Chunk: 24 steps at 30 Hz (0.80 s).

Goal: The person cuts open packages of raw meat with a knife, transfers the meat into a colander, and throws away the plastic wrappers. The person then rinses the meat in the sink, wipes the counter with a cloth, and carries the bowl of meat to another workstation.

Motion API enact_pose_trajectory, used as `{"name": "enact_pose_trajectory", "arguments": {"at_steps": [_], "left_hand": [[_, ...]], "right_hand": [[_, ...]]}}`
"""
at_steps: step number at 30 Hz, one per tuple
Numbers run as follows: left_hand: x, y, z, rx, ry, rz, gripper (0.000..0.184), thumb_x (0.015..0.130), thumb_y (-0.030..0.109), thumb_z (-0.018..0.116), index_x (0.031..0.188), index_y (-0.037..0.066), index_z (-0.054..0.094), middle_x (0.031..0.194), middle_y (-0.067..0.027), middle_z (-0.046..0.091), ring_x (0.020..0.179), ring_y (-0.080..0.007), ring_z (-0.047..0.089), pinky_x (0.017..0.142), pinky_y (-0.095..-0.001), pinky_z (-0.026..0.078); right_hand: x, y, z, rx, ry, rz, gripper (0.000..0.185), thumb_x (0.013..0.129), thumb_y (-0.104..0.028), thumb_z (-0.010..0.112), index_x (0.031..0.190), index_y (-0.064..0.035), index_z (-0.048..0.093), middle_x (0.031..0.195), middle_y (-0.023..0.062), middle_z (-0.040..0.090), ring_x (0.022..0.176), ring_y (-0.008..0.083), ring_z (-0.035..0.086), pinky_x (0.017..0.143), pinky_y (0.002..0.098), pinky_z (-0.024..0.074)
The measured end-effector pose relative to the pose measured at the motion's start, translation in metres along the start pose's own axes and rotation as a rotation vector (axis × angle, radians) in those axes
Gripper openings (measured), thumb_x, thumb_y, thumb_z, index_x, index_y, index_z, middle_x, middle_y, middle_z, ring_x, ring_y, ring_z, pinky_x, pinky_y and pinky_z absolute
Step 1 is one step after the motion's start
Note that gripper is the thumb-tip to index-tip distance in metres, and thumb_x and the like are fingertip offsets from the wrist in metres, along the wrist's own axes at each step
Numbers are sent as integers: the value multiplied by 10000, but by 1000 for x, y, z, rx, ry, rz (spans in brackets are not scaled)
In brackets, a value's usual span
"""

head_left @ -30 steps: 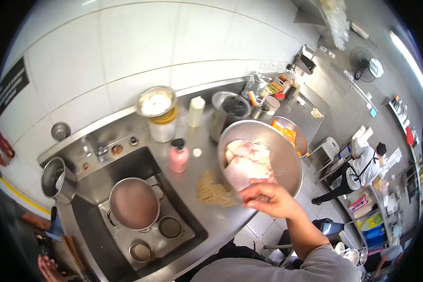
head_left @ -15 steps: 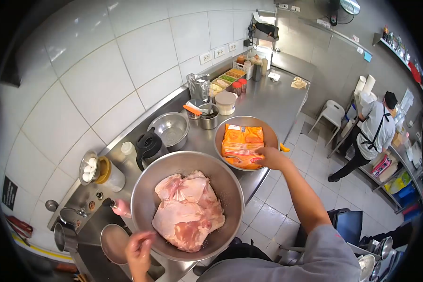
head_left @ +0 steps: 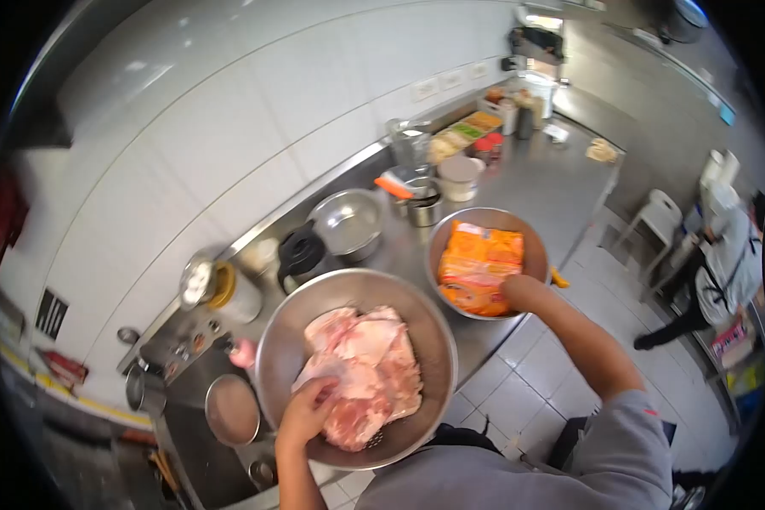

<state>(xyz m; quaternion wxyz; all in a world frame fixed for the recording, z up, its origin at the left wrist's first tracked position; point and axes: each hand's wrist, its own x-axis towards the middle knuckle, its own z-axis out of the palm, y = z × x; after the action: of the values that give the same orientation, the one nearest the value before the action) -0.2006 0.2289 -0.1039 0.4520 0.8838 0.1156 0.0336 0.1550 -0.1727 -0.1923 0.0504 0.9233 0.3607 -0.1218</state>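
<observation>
Steel bowls point(head_left: 279, 350) hold raw meat point(head_left: 364, 367) and an orange pack point(head_left: 481, 259) on the worktop point(head_left: 556, 194).
Fingers half bent, the left hand point(head_left: 308, 411) touches the meat; the right hand point(head_left: 525, 294) meets the pack, fingertips hidden. Whether either grips cannot be told.

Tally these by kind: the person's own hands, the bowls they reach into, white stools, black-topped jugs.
Hands: 2 (left hand, right hand)
Bowls reached into: 2 (large bowl with raw meat, smaller bowl with orange packaging)
White stools: 1 (stool)
Black-topped jugs: 1 (jug)
Total: 6
</observation>
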Motion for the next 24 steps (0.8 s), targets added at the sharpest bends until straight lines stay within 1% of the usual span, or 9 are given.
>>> {"name": "enact_pose_trajectory", "arguments": {"at_steps": [4, 7, 8, 9, 11, 13, 18, 21, 24], "left_hand": [[1, 8, -4, -8, 38, -47, 328, 887, 121, 693, 1201, 38, 648, 1109, -126, 691, 909, -220, 672, 809, -334, 540], [-1, 14, -6, 20, 30, -46, 319, 902, 134, 680, 1205, 39, 648, 1101, -119, 694, 904, -214, 671, 819, -329, 537], [-1, 15, -7, 23, 26, -60, 325, 899, 138, 682, 1206, 38, 647, 1099, -115, 695, 896, -212, 670, 814, -328, 537], [-1, 16, -6, 28, 14, -71, 331, 895, 142, 685, 1206, 38, 647, 1096, -111, 696, 887, -210, 669, 810, -328, 538], [-2, 12, -6, 3, 11, -74, 334, 888, 134, 686, 1206, 37, 647, 1083, -114, 697, 875, -206, 666, 805, -326, 538], [0, 5, -4, -24, -17, -51, 338, 881, 126, 687, 1205, 37, 647, 1070, -116, 698, 864, -202, 664, 799, -324, 538], [1, 9, -1, 11, 7, -61, 323, 867, 100, 685, 1183, 37, 661, 1020, -126, 700, 874, -197, 668, 797, -321, 540], [-2, 11, -2, 12, 1, -23, 306, 869, 104, 691, 1167, 37, 670, 1009, -120, 698, 886, -207, 675, 793, -326, 542], [-4, 19, -4, 41, 20, 21, 291, 881, 122, 691, 1158, 36, 672, 1033, -126, 695, 895, -229, 682, 799, -337, 544]], "right_hand": [[-14, -19, -18, 45, -45, 88, 316, 954, -304, 553, 837, -82, 745, 852, 177, 718, 786, 346, 703, 699, 449, 540], [-14, -7, -13, 218, -40, -58, 232, 934, -264, 559, 925, -106, 729, 914, 168, 715, 822, 354, 692, 733, 459, 531], [-13, -5, -10, 251, -42, -51, 362, 976, -371, 505, 865, -110, 729, 897, 166, 710, 815, 366, 678, 728, 463, 509], [-8, -4, -14, 245, -46, -49, 362, 976, -371, 505, 865, -110, 729, 897, 166, 710, 815, 366, 678, 728, 463, 509], [2, -8, -25, 87, -225, -189, 379, 981, -378, 482, 899, -100, 728, 934, 177, 710, 850, 362, 679, 753, 453, 519], [21, -6, 0, -28, -262, -143, 315, 937, -337, 527, 920, -100, 733, 934, 184, 713, 872, 359, 685, 781, 455, 530], [7, -30, -30, -47, -227, -177, 280, 823, -232, 582, 1031, -114, 728, 959, 188, 711, 912, 376, 689, 814, 468, 537], [-8, -37, -39, 36, -58, -151, 286, 845, -215, 570, 1075, -120, 713, 951, 182, 710, 891, 362, 696, 798, 468, 543], [-11, -42, -48, -40, 12, -101, 272, 868, -215, 560, 1086, -153, 710, 928, 151, 719, 854, 332, 706, 755, 455, 556]]}}
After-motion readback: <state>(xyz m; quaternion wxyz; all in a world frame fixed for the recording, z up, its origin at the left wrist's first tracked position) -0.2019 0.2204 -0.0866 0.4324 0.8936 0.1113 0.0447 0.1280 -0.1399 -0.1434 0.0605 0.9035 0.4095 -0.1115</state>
